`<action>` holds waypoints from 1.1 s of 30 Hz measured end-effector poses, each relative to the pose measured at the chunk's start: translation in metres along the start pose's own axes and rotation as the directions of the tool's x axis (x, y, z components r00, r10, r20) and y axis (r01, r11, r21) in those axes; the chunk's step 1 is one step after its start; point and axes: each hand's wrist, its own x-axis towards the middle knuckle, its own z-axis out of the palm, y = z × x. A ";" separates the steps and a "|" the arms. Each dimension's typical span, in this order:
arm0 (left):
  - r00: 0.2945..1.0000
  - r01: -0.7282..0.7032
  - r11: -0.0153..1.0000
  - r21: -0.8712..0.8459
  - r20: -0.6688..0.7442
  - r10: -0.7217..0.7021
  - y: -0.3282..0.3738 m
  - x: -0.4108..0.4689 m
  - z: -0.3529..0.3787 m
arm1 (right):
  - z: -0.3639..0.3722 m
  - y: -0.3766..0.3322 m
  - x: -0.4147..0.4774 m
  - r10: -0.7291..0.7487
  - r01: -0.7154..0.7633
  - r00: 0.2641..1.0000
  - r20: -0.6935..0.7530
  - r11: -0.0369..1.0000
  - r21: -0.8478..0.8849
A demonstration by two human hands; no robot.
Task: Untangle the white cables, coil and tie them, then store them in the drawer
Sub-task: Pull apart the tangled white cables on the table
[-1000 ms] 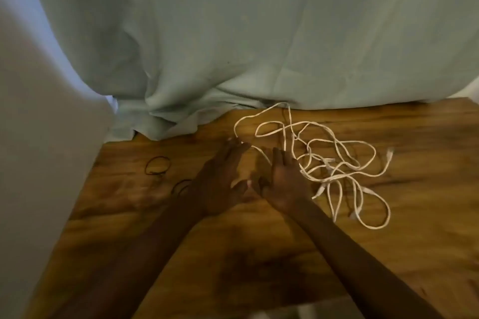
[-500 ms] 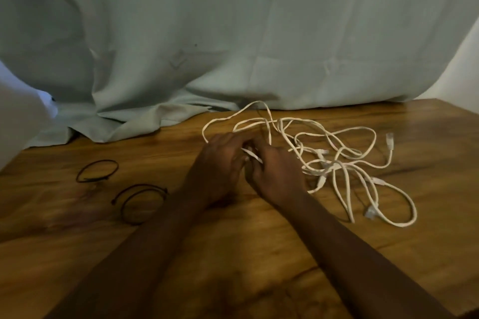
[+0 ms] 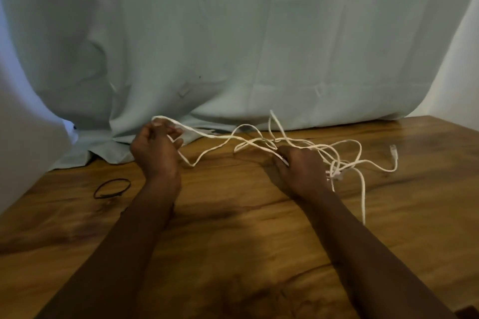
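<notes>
White cable (image 3: 207, 134) runs sideways between hands: left hand (image 3: 155, 149) grips raised loop, right hand (image 3: 302, 169) pinches strand; tangle (image 3: 334, 160) just right of right hand.

White cables (image 3: 333, 160), pale-green cloth (image 3: 233, 33)

Two hands are present: left hand (image 3: 155, 147) at centre left, right hand (image 3: 300, 171) at centre right. One tangle of white cables (image 3: 259, 141); the number of separate cables cannot be determined. One black tie loop (image 3: 112, 188), lower left. One free connector (image 3: 393, 150), far right. One wooden table (image 3: 233, 241). One pale cloth (image 3: 233, 33), upper frame.
</notes>
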 end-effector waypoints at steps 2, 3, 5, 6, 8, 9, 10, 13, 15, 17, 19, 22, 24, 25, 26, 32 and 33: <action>0.999 -0.028 0.995 0.094 0.048 0.024 0.003 0.000 -0.006 | 0.002 0.005 0.004 -0.032 0.032 0.999 -0.014 0.999 -0.001; 0.989 -0.105 0.970 0.217 0.122 0.080 0.003 -0.005 -0.009 | 0.003 0.005 0.006 -0.055 0.055 0.998 -0.034 0.998 0.002; 0.897 -0.388 0.808 0.444 0.382 0.222 0.000 -0.020 -0.012 | 0.001 0.001 0.005 -0.083 0.085 0.994 -0.065 0.996 0.025; 0.817 -0.509 0.730 0.456 0.524 0.242 -0.001 -0.030 -0.010 | 0.001 -0.001 0.005 -0.091 0.093 0.994 -0.066 0.995 0.034; 0.659 -0.598 0.715 0.362 0.730 0.182 -0.004 -0.047 -0.003 | -0.003 -0.007 0.002 -0.119 0.122 0.991 -0.059 0.992 0.037; 0.599 -0.594 0.739 0.317 0.788 0.144 -0.006 -0.054 0.001 | -0.004 -0.010 0.002 -0.146 0.149 0.987 -0.067 0.988 0.039; 0.553 -0.586 0.758 0.287 0.825 0.115 -0.007 -0.063 0.005 | -0.005 -0.014 0.001 -0.172 0.177 0.982 -0.079 0.983 0.056; 0.466 -0.603 0.759 0.245 0.881 0.085 -0.010 -0.081 0.009 | -0.004 -0.028 -0.003 -0.230 0.244 0.969 -0.085 0.944 0.221; 0.465 -0.571 0.786 0.238 0.883 0.070 -0.009 -0.086 0.009 | -0.005 -0.031 -0.006 -0.238 0.239 0.970 -0.046 0.906 0.350; 0.459 -0.589 0.768 0.251 0.887 0.061 -0.008 -0.080 0.005 | -0.004 -0.026 -0.005 -0.247 0.231 0.969 0.002 0.908 0.349; 0.445 -0.682 0.684 0.259 0.889 0.107 -0.009 -0.071 0.000 | -0.001 -0.018 -0.004 -0.242 0.205 0.967 0.083 0.927 0.314; 0.493 -0.717 0.649 0.256 0.844 0.212 -0.010 -0.055 -0.006 | 0.002 -0.007 -0.002 -0.236 0.153 0.955 0.181 0.912 0.381; 0.580 -0.659 0.709 0.252 0.770 0.266 -0.008 -0.046 -0.007 | 0.001 -0.001 -0.004 -0.156 0.061 0.975 0.160 0.874 0.481; 0.629 -0.621 0.743 0.250 0.724 0.283 -0.005 -0.040 -0.008 | 0.001 0.001 -0.004 -0.102 0.022 0.985 0.138 0.870 0.492; 0.676 -0.579 0.778 0.244 0.677 0.291 -0.003 -0.034 -0.009 | 0.002 0.006 -0.003 -0.062 -0.004 0.990 0.123 0.881 0.473; 0.824 -0.430 0.887 0.168 0.475 0.309 0.012 -0.007 -0.019 | 0.007 0.011 0.000 0.017 -0.042 0.997 0.077 0.937 0.347; 0.838 -0.425 0.892 0.152 0.438 0.325 0.018 -0.002 -0.020 | 0.004 0.009 0.000 0.011 -0.040 0.997 0.082 0.932 0.359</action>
